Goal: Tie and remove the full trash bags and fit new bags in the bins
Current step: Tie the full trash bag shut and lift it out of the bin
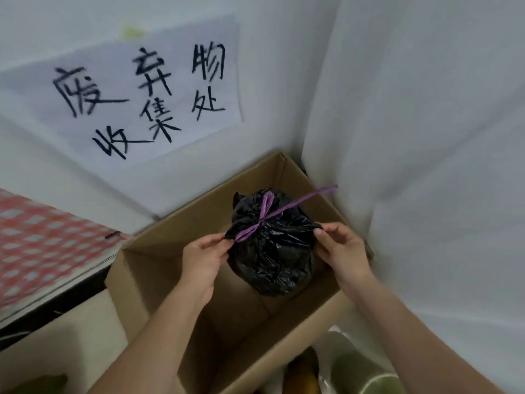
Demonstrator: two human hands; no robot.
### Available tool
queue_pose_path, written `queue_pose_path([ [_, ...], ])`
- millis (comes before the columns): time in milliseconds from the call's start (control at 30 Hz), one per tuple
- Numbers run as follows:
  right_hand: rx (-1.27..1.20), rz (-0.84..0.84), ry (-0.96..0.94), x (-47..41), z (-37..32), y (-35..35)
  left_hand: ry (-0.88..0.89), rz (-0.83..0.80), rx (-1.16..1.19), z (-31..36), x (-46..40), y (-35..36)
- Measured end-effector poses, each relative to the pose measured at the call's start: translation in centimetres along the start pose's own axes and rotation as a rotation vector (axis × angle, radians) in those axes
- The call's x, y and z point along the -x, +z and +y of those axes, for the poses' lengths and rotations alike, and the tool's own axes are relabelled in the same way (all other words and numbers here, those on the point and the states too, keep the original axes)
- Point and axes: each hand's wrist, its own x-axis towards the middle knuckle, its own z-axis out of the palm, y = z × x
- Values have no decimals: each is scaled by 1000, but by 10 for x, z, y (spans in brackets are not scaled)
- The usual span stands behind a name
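Observation:
A full black trash bag [274, 245] hangs inside an open cardboard box [159, 268] in the corner. A purple drawstring [267, 214] is knotted on top of the bag, with one loop up and one long end pointing right. My left hand [203, 254] pinches the bag's left ear beside the purple string. My right hand [342, 248] pinches the bag's right ear. Both hands hold the bag above the box floor.
White walls close the corner behind and to the right of the box. A handwritten paper sign [136, 92] hangs on the back wall. A red checked cloth [42, 245] lies at the left. Fruit and a pale round container [366, 373] sit at the bottom right.

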Motion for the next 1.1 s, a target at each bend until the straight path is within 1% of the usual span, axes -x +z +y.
queue_pose_path([
  [133,24,-18,52,-51,36,8,-97,19,6,-35,-53,7],
  [267,64,-46,93,-101,78,15,-163,86,49,-71,-104,13],
  [433,93,-24,169,-148,122,23,-214,139,93,-108,-149,20],
  [733,66,3,164,-203,132,43,-204,172,92,-117,-198,36],
  [867,32,18,165,-221,131,46,-184,113,81,-112,-208,50],
  [900,89,5,153,-224,133,45,-170,97,62,-110,-209,53],
  [967,295,-17,120,-223,139,38,-127,81,-50,-109,-209,58],
  [1033,501,-58,59,-214,146,30,-53,54,-264,-111,-204,58],
  [1100,664,-126,-28,-201,151,21,34,-14,-474,-116,-197,55],
])
